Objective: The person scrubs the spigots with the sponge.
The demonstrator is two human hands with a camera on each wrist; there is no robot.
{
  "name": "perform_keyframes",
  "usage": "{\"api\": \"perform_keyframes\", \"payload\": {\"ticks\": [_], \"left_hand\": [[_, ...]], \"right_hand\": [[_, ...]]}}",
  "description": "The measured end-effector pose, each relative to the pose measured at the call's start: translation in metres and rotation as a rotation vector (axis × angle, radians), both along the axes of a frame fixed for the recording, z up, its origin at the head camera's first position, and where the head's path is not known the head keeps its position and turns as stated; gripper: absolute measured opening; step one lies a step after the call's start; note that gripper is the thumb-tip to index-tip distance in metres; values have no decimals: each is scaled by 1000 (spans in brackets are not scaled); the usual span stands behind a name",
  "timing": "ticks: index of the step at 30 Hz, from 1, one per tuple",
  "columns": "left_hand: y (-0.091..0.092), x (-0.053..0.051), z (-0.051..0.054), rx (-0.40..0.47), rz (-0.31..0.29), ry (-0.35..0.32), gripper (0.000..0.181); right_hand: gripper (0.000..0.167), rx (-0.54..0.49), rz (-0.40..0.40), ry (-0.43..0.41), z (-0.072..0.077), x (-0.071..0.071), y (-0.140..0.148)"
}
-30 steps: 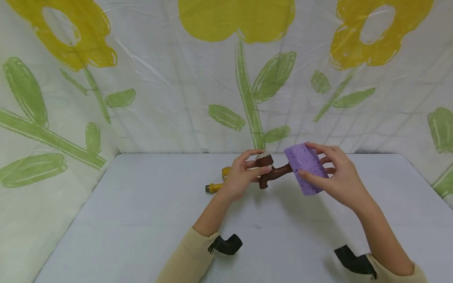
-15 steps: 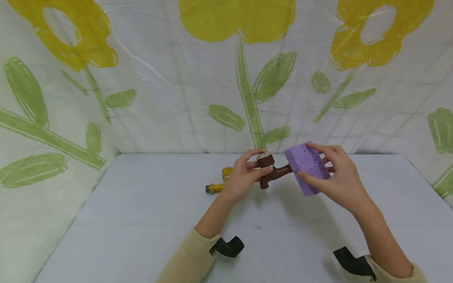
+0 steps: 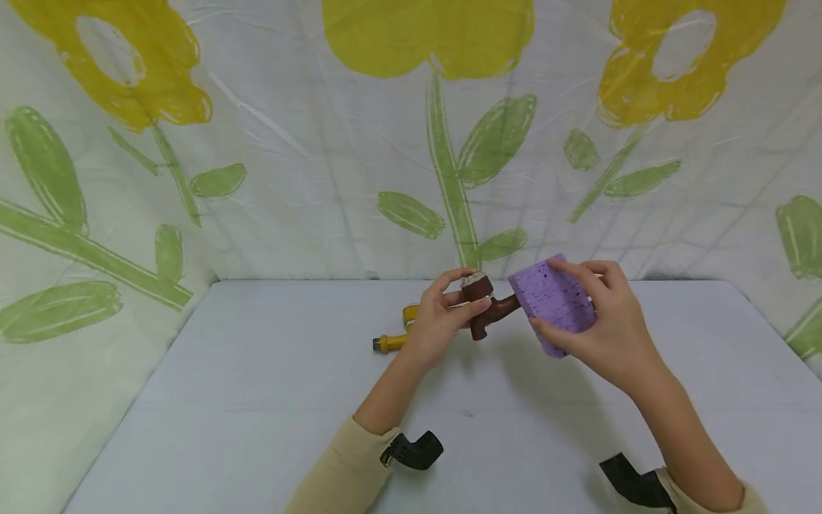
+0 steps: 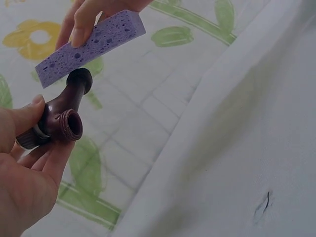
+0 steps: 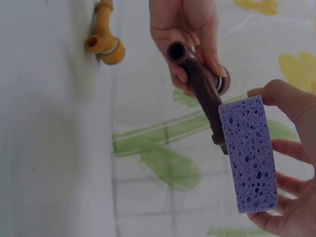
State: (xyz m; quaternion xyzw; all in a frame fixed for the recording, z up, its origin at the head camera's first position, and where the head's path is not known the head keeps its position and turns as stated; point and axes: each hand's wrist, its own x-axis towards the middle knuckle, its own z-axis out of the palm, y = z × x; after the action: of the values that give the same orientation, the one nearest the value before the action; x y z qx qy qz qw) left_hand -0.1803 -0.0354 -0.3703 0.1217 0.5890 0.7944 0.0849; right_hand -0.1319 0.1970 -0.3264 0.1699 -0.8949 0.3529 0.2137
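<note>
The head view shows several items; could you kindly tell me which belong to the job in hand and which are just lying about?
In the job:
brown tap, held in the left hand
purple sponge, held in the right hand

Apparently just lying about:
yellow tap, on the white table, held by neither hand

Free room between the forearms (image 3: 380, 400) — beyond, brown tap (image 3: 495, 312) and purple sponge (image 3: 557, 303) in the way
</note>
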Motion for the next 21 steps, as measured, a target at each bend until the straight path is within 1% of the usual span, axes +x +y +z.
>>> {"api": "perform_keyframes", "payload": {"ticks": [4, 8, 12, 15, 18, 21], "left_hand": [[1, 0, -1, 20, 25, -11, 51], [1, -2, -3, 54, 38, -41, 50], [1, -1, -3, 85, 16, -63, 48], [1, 0, -3, 98, 5, -72, 47], [0, -1, -3, 104, 0, -78, 48], [-1, -2, -5, 114, -19, -80, 47]], "right_hand": [[79, 24, 38, 35, -2, 1, -4], [80, 34, 24, 60, -3, 1, -5], [81, 27, 21, 68, -5, 1, -7], [81, 39, 54, 69, -7, 1, -10], [81, 51, 89, 65, -8, 2, -13], [81, 49, 109, 63, -8, 2, -14]]}}
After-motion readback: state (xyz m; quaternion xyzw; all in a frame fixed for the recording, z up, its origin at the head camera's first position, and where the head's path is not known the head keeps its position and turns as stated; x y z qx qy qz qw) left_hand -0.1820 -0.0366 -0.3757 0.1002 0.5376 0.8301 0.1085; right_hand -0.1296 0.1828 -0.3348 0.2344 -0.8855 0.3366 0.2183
